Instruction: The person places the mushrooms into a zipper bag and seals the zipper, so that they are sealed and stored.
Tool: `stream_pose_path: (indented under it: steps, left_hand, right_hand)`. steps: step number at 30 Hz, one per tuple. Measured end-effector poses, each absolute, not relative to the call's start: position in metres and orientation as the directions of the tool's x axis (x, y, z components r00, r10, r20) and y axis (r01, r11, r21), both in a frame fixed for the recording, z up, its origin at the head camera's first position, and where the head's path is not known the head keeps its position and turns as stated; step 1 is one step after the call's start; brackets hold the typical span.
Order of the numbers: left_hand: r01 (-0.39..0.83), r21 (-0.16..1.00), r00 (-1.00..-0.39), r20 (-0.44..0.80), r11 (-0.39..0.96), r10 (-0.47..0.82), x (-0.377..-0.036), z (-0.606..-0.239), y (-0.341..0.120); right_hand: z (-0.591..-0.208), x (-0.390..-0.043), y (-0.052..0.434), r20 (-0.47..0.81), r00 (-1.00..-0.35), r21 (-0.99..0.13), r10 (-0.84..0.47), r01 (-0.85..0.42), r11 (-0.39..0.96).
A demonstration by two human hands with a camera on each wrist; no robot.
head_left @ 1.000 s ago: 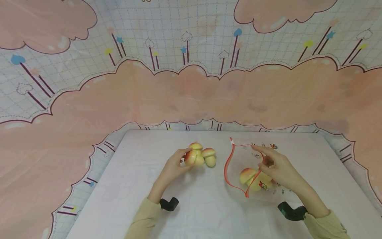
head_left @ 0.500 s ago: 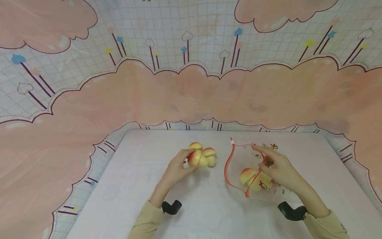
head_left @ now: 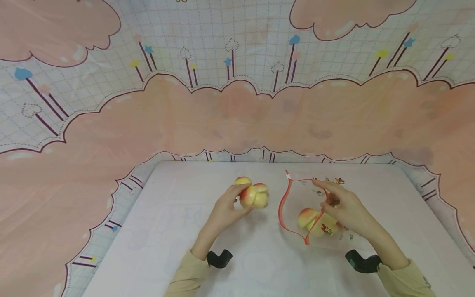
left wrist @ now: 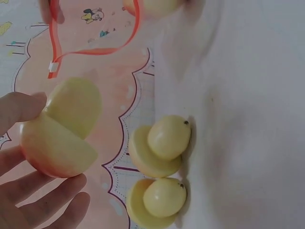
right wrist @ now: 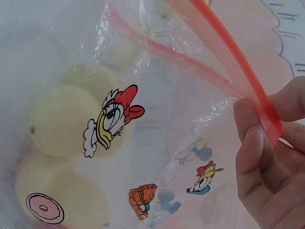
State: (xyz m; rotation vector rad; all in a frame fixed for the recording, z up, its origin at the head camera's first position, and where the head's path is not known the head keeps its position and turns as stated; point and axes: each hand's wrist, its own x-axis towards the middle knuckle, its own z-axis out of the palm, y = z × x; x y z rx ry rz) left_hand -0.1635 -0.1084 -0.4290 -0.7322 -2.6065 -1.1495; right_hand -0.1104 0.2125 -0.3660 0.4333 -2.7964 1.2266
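Observation:
My left hand holds a toy mushroom with a yellow stem and a red-tinged cap, thumb on one side and fingers on the other. In the left wrist view two more yellow toy mushrooms lie side by side on the table, beyond the held one. Over on the right, my right hand pinches the red zip edge of a clear plastic zip bag with cartoon prints. The bag's mouth gapes toward the left hand. Inside it lie yellow toy mushrooms, partly veiled by the plastic.
A white table carries everything. Behind it hangs a cloth printed with pink clouds, which also shows along the sides. Each wrist wears a black camera mount.
The left hand has moved right with its toy mushroom, which now overlaps one of the mushrooms on the table in the head view. The right hand and bag have stayed put.

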Motion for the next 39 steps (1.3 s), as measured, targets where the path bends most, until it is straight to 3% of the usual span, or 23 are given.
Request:
stream_pose_path:
  steps: [22, 39]
  left_hand:
    - [0.58, 0.64, -0.809, 0.38, 0.504, 0.448, -0.153, -0.416, -0.061]
    - [0.658, 0.56, -0.747, 0.4, 0.503, 0.531, -0.152, -0.415, -0.025]
  right_hand:
    - [-0.367, -0.114, 0.211, 0.171, -0.958, -0.693, -0.231, -0.284, 0.663]
    - [-0.369, -0.115, 0.211, 0.124, -0.964, -0.722, -0.235, -0.25, 0.645]
